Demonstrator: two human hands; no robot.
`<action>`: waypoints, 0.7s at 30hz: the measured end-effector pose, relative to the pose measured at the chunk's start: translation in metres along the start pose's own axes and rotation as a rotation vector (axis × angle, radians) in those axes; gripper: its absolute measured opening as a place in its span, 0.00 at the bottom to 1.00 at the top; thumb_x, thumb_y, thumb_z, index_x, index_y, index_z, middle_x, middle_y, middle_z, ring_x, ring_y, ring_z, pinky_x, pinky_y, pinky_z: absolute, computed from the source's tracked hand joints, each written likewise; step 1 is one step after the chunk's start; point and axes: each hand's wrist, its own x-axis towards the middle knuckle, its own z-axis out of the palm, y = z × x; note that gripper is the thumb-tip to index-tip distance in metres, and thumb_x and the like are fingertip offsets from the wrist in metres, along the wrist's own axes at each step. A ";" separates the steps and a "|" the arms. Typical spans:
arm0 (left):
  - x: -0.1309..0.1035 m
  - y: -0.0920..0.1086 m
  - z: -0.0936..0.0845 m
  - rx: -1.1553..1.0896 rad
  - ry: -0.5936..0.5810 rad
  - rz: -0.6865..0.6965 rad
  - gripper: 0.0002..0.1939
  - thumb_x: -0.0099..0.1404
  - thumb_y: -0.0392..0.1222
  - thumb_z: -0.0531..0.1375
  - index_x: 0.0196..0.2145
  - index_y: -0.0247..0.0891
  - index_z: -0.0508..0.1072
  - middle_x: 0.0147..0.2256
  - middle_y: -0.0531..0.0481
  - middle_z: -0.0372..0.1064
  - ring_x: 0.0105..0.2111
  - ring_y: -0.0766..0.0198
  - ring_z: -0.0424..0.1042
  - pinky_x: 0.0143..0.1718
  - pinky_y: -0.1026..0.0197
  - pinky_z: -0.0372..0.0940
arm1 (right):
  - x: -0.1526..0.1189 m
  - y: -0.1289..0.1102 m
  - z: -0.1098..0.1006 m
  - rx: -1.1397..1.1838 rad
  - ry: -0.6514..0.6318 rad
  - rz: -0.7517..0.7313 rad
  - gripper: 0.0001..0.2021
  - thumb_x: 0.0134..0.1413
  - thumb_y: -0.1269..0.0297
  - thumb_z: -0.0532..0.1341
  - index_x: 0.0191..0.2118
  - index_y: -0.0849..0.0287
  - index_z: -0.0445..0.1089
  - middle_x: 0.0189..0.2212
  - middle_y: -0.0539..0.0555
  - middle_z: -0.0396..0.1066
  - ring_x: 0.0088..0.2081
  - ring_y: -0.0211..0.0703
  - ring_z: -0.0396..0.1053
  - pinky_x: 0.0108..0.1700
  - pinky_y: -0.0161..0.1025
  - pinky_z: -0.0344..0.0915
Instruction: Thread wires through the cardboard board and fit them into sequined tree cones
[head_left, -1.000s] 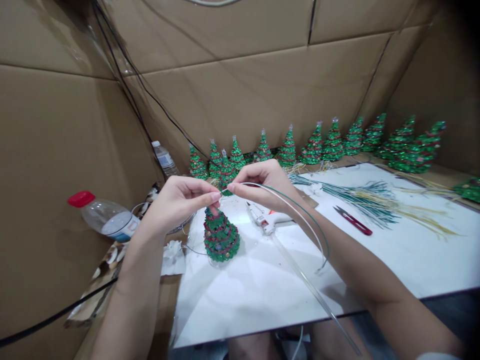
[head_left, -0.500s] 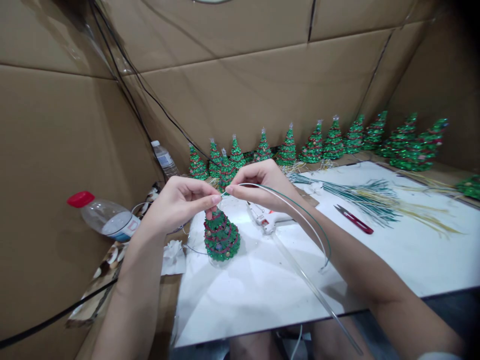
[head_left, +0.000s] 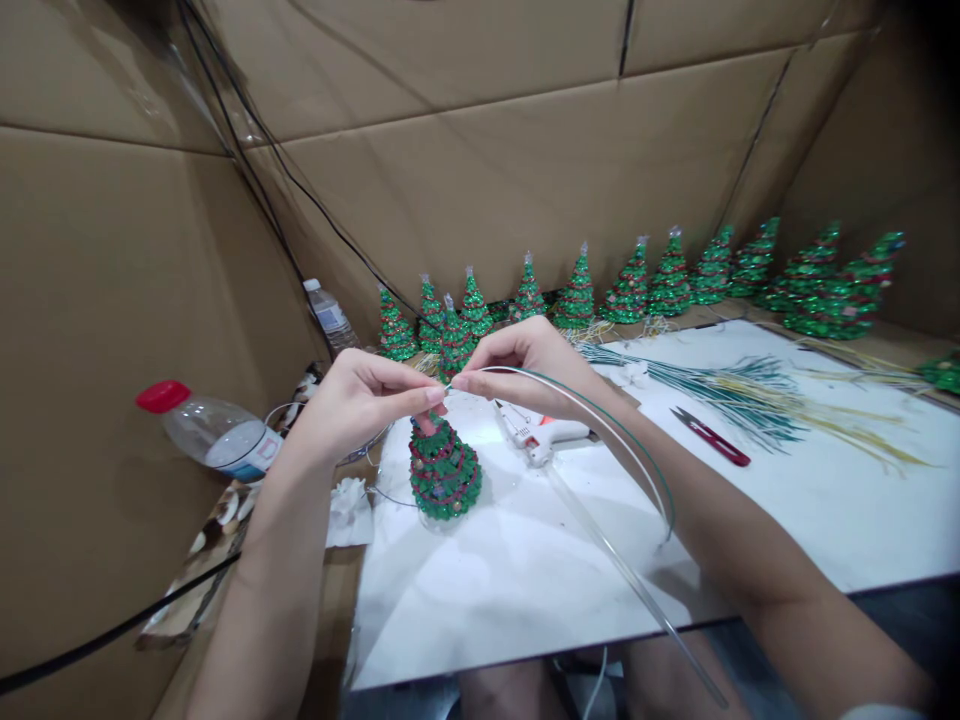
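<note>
My left hand [head_left: 375,397] and my right hand [head_left: 525,370] meet above a small green Christmas tree [head_left: 445,470] with red garland. Each pinches thin wires with thumb and fingertips, almost touching. From my right fingertips a white wire [head_left: 622,440] and a green wire [head_left: 646,450] arch over to the right, their ends hanging near my forearm. My left fingers hide the tree's tip. The tree stands upright on the white board [head_left: 420,620]. A white glue gun [head_left: 544,435] with a long clear glue stick [head_left: 622,565] lies right of the tree, partly behind my right hand.
Several finished trees [head_left: 576,290] line the cardboard wall at the back. Green and yellow wires [head_left: 742,400] lie on the right beside red thread snips [head_left: 712,438]. A red-capped bottle [head_left: 217,440], a smaller bottle [head_left: 330,315] and crumpled tissue [head_left: 349,510] are on the left.
The free ends of the white and green wires have swung slightly right. Both hands keep their pinch in nearly the same place, and the view has shifted a little.
</note>
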 end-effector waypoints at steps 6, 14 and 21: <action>0.002 -0.005 -0.001 0.057 0.241 0.069 0.07 0.54 0.43 0.67 0.30 0.37 0.81 0.21 0.51 0.75 0.21 0.67 0.71 0.23 0.68 0.65 | 0.001 0.006 0.004 -0.184 -0.023 -0.031 0.08 0.47 0.68 0.63 0.21 0.65 0.72 0.16 0.46 0.62 0.20 0.29 0.56 0.23 0.30 0.52; 0.007 -0.014 -0.002 0.376 0.438 0.080 0.17 0.58 0.48 0.64 0.18 0.35 0.71 0.15 0.56 0.59 0.17 0.72 0.55 0.17 0.67 0.48 | 0.004 0.033 0.015 -0.459 -0.097 -0.117 0.07 0.47 0.71 0.61 0.23 0.64 0.75 0.17 0.48 0.68 0.20 0.30 0.59 0.25 0.31 0.51; 0.009 -0.016 -0.002 0.343 0.349 0.064 0.15 0.56 0.52 0.65 0.28 0.35 0.76 0.24 0.51 0.71 0.22 0.67 0.65 0.22 0.67 0.58 | 0.004 0.036 0.021 -0.561 -0.089 -0.139 0.08 0.48 0.68 0.61 0.23 0.62 0.74 0.18 0.48 0.69 0.21 0.31 0.61 0.26 0.32 0.51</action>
